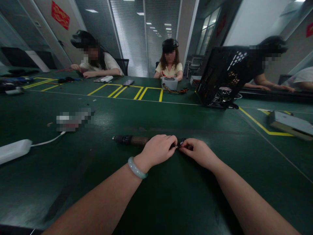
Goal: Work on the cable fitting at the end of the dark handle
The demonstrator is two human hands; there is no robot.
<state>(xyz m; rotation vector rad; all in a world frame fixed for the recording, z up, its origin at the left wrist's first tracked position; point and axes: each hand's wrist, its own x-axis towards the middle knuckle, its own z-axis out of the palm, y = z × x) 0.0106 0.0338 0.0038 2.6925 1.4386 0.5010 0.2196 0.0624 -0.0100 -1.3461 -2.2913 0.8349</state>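
My left hand [160,150] pinches a small metal-tipped plug [176,147]; my right hand [201,153] bends in beside it, grip unclear. A tool [139,141] lies behind on the green table [110,192].

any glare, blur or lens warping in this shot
Head view: pale glare on the green table, left of centre; head view: red wall decoration leaning, likely wide-angle warping; head view: pixelation hides whatever sits at the white cable's far end; head view: no strong blur on the brown-and-black tool.
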